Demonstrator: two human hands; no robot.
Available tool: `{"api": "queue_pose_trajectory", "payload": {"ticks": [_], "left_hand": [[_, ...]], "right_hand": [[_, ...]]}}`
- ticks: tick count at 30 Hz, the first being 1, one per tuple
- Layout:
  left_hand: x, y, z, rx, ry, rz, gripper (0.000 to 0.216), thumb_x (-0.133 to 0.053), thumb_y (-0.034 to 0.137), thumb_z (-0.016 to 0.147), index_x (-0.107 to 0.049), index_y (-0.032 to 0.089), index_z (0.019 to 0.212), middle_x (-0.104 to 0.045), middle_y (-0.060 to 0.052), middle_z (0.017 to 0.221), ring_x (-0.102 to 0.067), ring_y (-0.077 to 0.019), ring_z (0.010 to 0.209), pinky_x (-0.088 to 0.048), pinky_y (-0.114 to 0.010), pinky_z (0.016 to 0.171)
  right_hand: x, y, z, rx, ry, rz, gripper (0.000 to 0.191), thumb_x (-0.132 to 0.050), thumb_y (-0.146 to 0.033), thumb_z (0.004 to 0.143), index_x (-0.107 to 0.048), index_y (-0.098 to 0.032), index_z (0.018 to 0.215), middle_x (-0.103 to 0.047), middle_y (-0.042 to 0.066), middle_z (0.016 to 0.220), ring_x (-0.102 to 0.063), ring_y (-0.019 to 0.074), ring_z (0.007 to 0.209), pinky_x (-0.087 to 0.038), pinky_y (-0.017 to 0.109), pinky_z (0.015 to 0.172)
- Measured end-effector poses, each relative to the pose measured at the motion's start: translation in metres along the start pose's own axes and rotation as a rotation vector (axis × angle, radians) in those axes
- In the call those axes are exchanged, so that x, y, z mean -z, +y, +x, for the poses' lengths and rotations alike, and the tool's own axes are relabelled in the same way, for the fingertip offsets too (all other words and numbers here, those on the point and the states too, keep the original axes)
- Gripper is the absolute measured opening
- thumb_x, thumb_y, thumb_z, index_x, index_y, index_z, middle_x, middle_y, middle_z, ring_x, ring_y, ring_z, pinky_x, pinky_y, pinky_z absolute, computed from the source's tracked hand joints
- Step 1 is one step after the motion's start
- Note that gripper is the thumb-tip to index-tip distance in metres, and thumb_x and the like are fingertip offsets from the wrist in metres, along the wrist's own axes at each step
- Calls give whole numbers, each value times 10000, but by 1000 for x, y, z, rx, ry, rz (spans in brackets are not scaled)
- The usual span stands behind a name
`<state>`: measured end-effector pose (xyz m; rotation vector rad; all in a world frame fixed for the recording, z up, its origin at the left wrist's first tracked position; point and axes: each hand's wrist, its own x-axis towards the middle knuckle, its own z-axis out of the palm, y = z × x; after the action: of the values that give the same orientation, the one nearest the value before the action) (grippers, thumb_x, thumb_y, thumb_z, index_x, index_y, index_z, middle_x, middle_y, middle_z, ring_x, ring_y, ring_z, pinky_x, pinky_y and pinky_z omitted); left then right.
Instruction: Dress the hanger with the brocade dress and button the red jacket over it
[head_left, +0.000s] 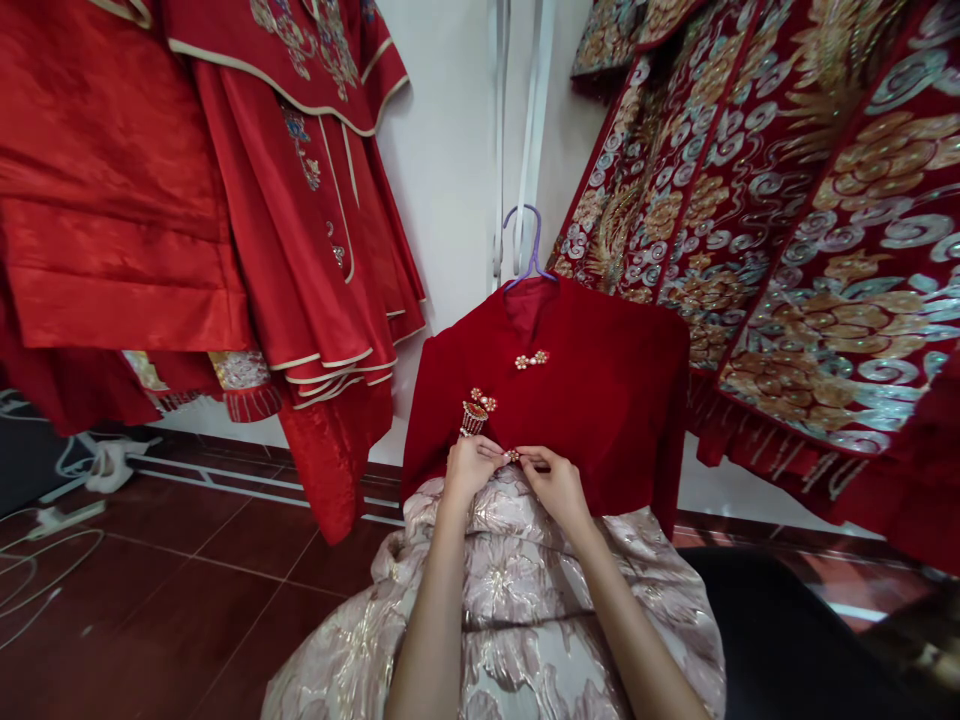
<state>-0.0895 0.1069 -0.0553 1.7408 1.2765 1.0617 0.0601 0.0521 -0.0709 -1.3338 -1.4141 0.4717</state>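
Note:
A dark red velvet jacket (592, 410) on a purple hanger (531, 243) lies with its lower part over a pale floral brocade skirt (495, 580). Down its front run jewelled clasps, one near the collar (532, 360) and another at the left (484, 400), with a beaded tassel ornament (472, 418) just below that one. My left hand (472, 466) and my right hand (553, 482) meet at the jacket's lower front. Their fingertips pinch a small flower-shaped clasp (511, 456) from both sides. Whether its two halves are joined, I cannot tell.
Red garments with cream trim (315, 240) hang at the left. Heavily embroidered red garments (787, 220) hang at the right. White rack poles (534, 120) stand behind the hanger. Cables (52, 570) lie on the tiled floor at the left. A black surface (780, 630) is at lower right.

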Motion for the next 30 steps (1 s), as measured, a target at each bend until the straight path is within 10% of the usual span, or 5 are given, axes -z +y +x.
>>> {"api": "queue_pose_trajectory", "payload": {"ticks": [30], "left_hand": [[-1, 3, -3, -7, 11, 51, 91, -726, 212, 694, -683, 159, 755, -721, -45, 767, -672, -134, 684, -516, -247, 662]], "right_hand": [[0, 1, 1, -24, -28, -7, 221, -532, -249, 798, -679, -185, 949, -724, 38, 910, -683, 164, 812, -558, 291, 764]]}}
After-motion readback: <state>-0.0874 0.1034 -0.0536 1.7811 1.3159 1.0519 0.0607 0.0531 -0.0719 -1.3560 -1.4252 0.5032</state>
